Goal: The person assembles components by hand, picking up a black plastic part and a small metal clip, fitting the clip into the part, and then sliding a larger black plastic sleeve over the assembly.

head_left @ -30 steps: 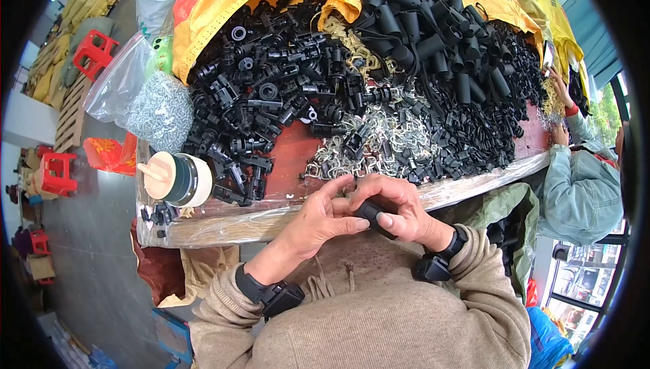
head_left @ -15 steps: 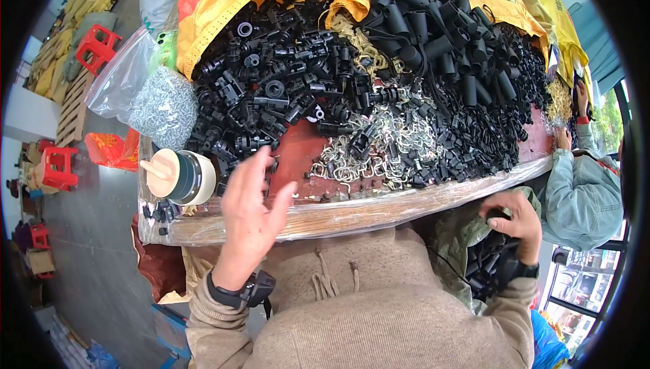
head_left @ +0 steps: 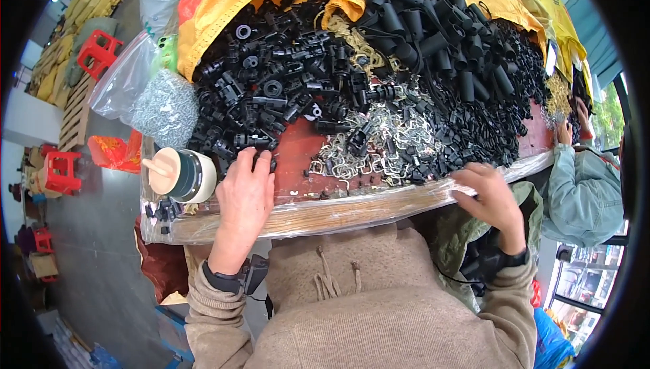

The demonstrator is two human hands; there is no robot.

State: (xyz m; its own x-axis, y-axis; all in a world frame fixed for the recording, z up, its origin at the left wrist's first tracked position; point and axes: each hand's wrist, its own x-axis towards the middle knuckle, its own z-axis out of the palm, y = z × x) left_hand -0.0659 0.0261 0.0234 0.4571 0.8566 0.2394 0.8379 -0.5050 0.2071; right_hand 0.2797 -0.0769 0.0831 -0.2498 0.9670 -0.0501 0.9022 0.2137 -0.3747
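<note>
Left hand (head_left: pixel 245 189): fingers bent over the near edge of the black parts (head_left: pixel 271 100), hold hidden; seemingly picking (next move calls for a secure pinch); metal hooks (head_left: pixel 340 159), beyond; right hand (head_left: pixel 493 198): half-open, visibly holding nothing, near small pieces (head_left: pixel 484 142)

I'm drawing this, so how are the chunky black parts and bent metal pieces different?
The chunky black parts are dark; the bent metal pieces are pale. The chunky black parts look bigger and thicker; the bent metal pieces are thin and curvy. Both lie in messy heaps on the red tabletop.
</note>
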